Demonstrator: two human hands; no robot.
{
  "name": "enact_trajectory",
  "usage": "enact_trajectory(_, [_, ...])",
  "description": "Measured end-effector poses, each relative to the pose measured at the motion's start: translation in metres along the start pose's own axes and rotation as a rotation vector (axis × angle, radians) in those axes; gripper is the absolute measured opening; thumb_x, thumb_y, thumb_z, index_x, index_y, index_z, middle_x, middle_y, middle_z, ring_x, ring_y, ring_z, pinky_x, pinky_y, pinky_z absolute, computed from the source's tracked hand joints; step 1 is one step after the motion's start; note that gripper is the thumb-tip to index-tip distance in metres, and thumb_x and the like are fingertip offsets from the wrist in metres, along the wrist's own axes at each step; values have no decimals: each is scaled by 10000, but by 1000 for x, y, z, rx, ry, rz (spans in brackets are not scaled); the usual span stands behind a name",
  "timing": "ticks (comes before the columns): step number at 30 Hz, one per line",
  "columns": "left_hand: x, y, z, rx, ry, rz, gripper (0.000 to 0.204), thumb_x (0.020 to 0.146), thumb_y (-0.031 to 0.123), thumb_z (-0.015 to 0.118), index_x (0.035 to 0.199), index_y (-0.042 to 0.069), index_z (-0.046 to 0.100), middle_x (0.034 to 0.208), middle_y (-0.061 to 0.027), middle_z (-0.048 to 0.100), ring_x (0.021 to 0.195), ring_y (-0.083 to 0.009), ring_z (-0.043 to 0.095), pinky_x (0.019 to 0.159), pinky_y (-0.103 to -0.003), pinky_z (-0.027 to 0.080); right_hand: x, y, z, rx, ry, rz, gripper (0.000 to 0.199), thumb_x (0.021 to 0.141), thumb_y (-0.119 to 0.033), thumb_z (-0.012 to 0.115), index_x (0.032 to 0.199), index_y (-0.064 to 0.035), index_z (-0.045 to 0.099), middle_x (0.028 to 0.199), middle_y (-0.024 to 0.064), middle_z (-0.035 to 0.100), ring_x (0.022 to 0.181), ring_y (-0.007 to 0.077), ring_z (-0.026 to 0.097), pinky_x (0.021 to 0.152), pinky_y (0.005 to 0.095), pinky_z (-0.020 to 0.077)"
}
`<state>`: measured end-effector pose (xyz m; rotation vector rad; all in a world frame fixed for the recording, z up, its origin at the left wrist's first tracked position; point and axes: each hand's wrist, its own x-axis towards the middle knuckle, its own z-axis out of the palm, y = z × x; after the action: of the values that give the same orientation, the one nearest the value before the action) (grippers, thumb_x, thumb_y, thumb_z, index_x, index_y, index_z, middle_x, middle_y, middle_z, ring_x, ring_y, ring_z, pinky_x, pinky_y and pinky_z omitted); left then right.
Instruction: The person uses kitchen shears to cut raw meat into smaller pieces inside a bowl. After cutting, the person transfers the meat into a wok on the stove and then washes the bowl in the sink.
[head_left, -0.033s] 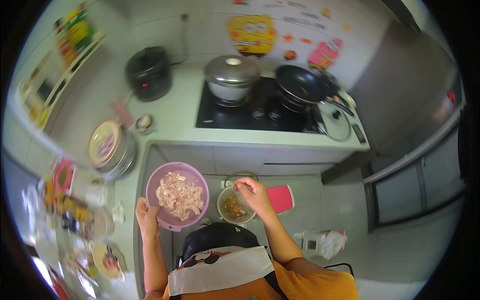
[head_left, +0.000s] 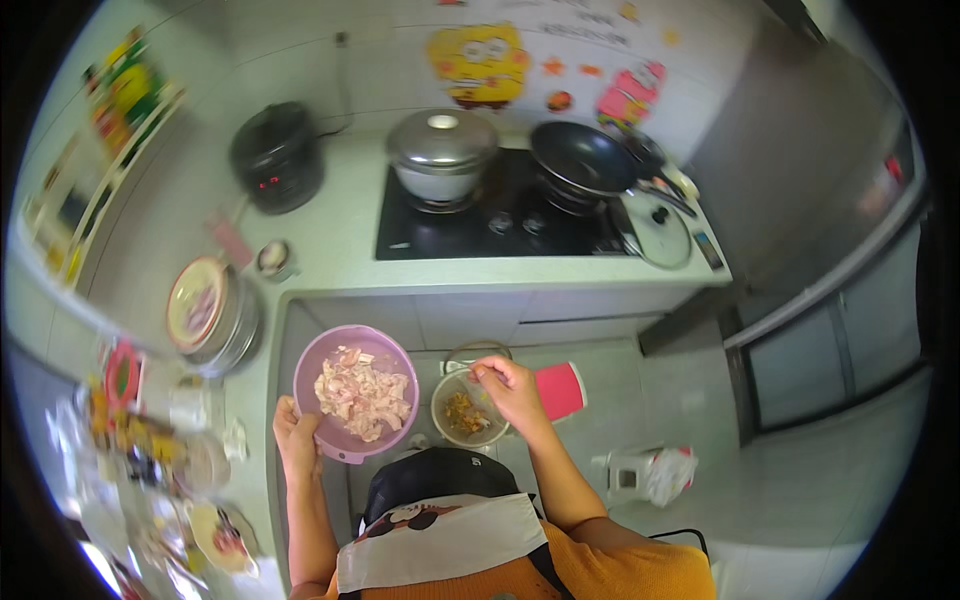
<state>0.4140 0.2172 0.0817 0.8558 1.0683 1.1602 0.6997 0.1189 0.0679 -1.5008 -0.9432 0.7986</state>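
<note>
Holding the purple bowl (head_left: 356,392) by its near-left rim, your left hand (head_left: 296,437) has its fingers closed on the edge, so the bowl sits up and to the right of that grip, out over the gap in front of the counter (head_left: 330,240). The bowl is filled with pale pink pieces of raw meat (head_left: 364,394), heaped around the middle.

Just to the right of the purple bowl, close beside it but whether they touch you cannot tell, is a small glass bowl (head_left: 466,408) with brownish-yellow bits in it. Your right hand (head_left: 512,392) rests on the far-right rim of that glass bowl, fingers curled over its top edge; the fingertips look pinched together near the rim, though whether they clamp the rim or something small is too fine to tell. The glass bowl lies down and to the left of that hand.

Right of the glass bowl, just past your right hand, a pink cup (head_left: 560,390) stands lower down. Beyond the purple bowl, on the counter, are a black hob (head_left: 500,225) with a lidded steel pot (head_left: 442,152) and a dark frying pan (head_left: 582,160), with a glass lid (head_left: 656,228) at the hob's right end. A black rice cooker (head_left: 277,155) stands far-left of the purple bowl.
</note>
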Motion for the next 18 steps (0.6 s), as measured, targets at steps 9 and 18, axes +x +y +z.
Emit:
enact_trajectory(9, [58, -10, 182, 105, -390, -204, 172, 710, -63, 499, 733, 77, 402, 562, -12, 469, 338, -59, 346, 287, -202, 245, -25, 5, -119, 33, 428, 262, 133, 871, -116, 564, 897, -2, 627, 792, 36, 649, 754, 87, 608, 692, 216, 477])
enact_trajectory(18, [75, -27, 237, 131, -547, -210, 163, 734, -51, 482, 736, 85, 391, 573, 6, 452, 388, -42, 362, 323, -202, 242, -1, -2, -136, 15, 567, 241, 121, 869, -92, 561, 924, -2, 620, 778, 21, 638, 733, 74, 601, 658, 201, 462])
